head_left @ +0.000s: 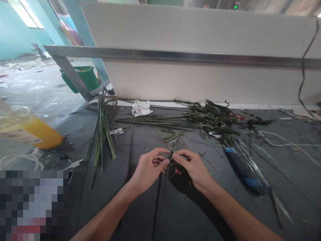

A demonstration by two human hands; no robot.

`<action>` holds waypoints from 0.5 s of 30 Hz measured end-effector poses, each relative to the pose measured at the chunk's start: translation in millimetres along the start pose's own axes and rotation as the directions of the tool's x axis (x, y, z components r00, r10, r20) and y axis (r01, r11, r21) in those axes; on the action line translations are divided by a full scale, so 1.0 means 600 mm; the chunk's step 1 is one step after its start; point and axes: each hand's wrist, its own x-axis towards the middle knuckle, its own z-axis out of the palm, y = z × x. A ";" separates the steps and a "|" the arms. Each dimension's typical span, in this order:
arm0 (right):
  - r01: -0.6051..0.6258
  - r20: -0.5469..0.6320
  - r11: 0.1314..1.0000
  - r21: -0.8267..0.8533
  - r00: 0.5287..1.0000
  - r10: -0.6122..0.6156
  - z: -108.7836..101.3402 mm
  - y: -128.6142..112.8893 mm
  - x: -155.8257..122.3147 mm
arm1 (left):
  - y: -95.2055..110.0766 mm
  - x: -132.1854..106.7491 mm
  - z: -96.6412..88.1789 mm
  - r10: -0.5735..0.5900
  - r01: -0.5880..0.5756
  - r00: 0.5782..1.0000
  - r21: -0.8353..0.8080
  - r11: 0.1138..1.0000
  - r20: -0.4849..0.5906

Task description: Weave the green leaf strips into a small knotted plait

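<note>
Background: pale panel [175,33] crossed by a metal bar [150,54], with a green bin [86,78] to its left.
Surface [180,217]: dark, littered with leaf scraps [173,136].
Green leaf strip [171,154]: between the fingertips of both hands, over the middle of the surface, a small loop at its top.
Left hand [147,167]: thumb and index finger pinch the strip from the left.
Right hand [193,165]: thumb and index finger pinch it from the right.
Loose leaves [101,134]: fanned out at left.
Dark plaited pieces [213,117]: heaped beyond the right hand, near a black-and-blue handle [242,170].
Crumpled tissue [141,108]: near the panel.
Orange liquid [47,130]: in a clear container, far left.
</note>
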 end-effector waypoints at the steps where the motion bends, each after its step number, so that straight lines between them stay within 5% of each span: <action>1: -0.002 -0.003 1.000 0.002 1.000 0.002 0.000 -0.001 0.000 | 0.000 0.000 0.001 0.001 -0.001 1.000 -0.003 1.000 0.007; 15: -0.004 -0.014 1.000 -0.027 1.000 0.003 -0.002 -0.003 0.000 | -0.009 0.000 -0.006 0.021 -0.027 0.997 0.075 0.997 0.072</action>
